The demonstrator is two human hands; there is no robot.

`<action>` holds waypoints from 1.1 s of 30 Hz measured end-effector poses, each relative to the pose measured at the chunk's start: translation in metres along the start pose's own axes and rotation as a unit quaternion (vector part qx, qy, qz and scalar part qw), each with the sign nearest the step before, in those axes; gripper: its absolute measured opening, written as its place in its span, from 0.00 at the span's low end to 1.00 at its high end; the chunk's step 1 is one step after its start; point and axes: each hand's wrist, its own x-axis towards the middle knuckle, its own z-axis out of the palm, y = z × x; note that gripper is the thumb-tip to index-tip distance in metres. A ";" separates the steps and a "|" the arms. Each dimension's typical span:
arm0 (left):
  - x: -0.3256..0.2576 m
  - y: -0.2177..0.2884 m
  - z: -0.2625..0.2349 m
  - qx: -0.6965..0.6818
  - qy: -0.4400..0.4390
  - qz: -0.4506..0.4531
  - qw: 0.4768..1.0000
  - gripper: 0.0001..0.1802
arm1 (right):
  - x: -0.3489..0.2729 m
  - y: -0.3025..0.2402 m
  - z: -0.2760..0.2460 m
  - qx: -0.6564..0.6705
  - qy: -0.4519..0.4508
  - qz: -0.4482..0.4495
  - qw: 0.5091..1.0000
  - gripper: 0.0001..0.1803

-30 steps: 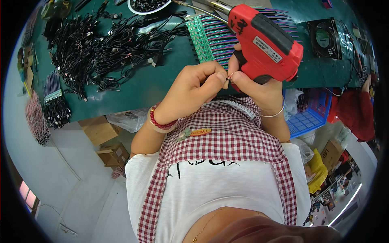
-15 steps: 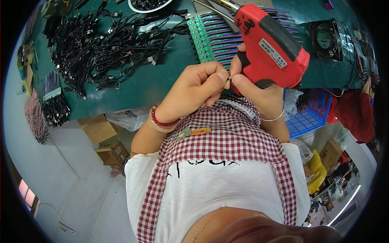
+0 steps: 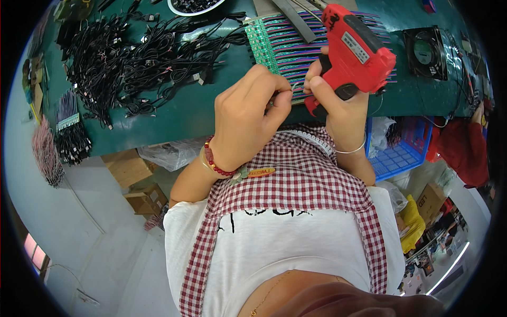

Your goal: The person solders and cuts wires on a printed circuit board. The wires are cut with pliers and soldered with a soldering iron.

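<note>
A red and black soldering gun (image 3: 356,53) is held in my right hand (image 3: 340,108), its front end pointing away toward the far side. My left hand (image 3: 251,108) is beside it to the left, thumb and fingers pinched together at the near edge of the boards. A thin pale wire (image 3: 297,84) shows in the gap between my hands; what my left fingers pinch is mostly hidden. Just beyond lies a row of small green circuit boards (image 3: 259,42) with coloured wires (image 3: 296,58) running right. A dark flat bar (image 3: 298,24) rests over the wires.
A big heap of black cables (image 3: 142,63) covers the table's left side. A white bowl (image 3: 196,9) of small black parts stands at the back. To the right are a black fan (image 3: 424,53) and, below table level, a blue crate (image 3: 404,153). Another person's red sleeve (image 3: 465,150) is at far right.
My hands, close together before, have moved apart. My left hand has lifted and turned, fingers curled. The soldering gun has shifted slightly right and away, uncovering more of the wires and the bar.
</note>
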 end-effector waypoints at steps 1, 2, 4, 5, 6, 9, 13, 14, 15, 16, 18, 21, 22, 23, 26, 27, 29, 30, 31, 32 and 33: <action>0.000 -0.004 0.001 0.044 0.024 0.037 0.998 0.08 | -0.001 0.000 0.000 0.000 -0.001 0.000 1.000 0.06; 0.000 -0.004 0.002 0.043 0.023 0.036 0.998 0.08 | -0.002 -0.003 -0.001 -0.020 -0.023 0.012 0.999 0.07; 0.000 -0.004 0.003 0.085 0.032 0.064 0.994 0.09 | -0.003 0.001 0.003 -0.041 -0.043 -0.022 0.998 0.07; 0.000 -0.004 0.003 0.085 0.032 0.064 0.994 0.09 | -0.004 0.003 0.003 -0.041 -0.042 -0.022 0.998 0.07; 0.000 -0.005 0.004 0.099 0.039 0.071 0.992 0.09 | -0.005 0.004 0.003 -0.045 -0.046 -0.014 0.998 0.07; 0.002 -0.007 0.001 0.129 0.052 0.080 0.987 0.10 | -0.005 0.002 0.004 -0.022 -0.043 0.009 0.999 0.06; 0.005 -0.009 -0.004 0.168 0.048 0.107 0.979 0.10 | -0.002 0.003 0.004 -0.017 -0.067 0.024 0.997 0.06; 0.004 -0.008 -0.003 0.168 0.048 0.107 0.979 0.10 | -0.002 0.004 0.005 -0.017 -0.067 0.024 0.997 0.06; 0.004 -0.006 -0.001 0.169 0.043 0.108 0.979 0.10 | -0.002 0.004 0.007 -0.027 -0.059 0.017 0.998 0.06; 0.003 -0.004 0.001 0.169 0.038 0.110 0.979 0.10 | -0.002 0.005 0.009 -0.038 -0.050 0.009 0.998 0.06; 0.002 -0.005 0.003 0.153 0.040 0.102 0.982 0.10 | -0.003 0.003 0.013 -0.042 -0.032 -0.003 0.999 0.06; 0.001 -0.006 0.004 0.128 0.049 0.080 0.987 0.09 | -0.004 0.004 0.010 -0.048 -0.026 0.003 0.999 0.05; 0.000 -0.006 0.004 0.119 0.056 0.068 0.989 0.09 | -0.005 0.005 0.008 -0.048 -0.036 0.021 0.998 0.05; 0.000 -0.006 0.003 0.119 0.056 0.068 0.989 0.09 | -0.003 0.005 0.006 -0.048 -0.036 0.022 0.998 0.05; 0.003 -0.010 -0.004 0.059 0.011 0.032 0.998 0.08 | 0.001 0.002 0.001 -0.010 -0.108 0.064 0.992 0.10; 0.007 -0.012 -0.008 0.061 -0.003 0.029 0.998 0.07 | 0.002 0.001 0.001 0.029 -0.075 0.056 0.995 0.13; 0.016 -0.025 -0.017 0.102 -0.019 0.030 0.994 0.04 | 0.003 0.000 -0.004 0.068 -0.045 0.048 0.995 0.16; 0.021 -0.036 -0.020 0.111 -0.015 0.034 0.993 0.04 | 0.003 0.001 -0.012 0.062 -0.023 0.018 0.998 0.18; 0.027 -0.047 -0.021 0.120 -0.011 0.039 0.992 0.04 | 0.002 0.001 -0.017 0.055 0.000 -0.013 0.998 0.21; 0.034 -0.057 -0.022 0.147 -0.026 0.024 0.989 0.04 | -0.002 -0.005 -0.016 0.019 0.045 0.001 0.999 0.19; 0.041 -0.065 -0.023 0.149 -0.023 0.022 0.988 0.04 | -0.005 -0.007 -0.021 0.019 0.041 0.001 0.999 0.19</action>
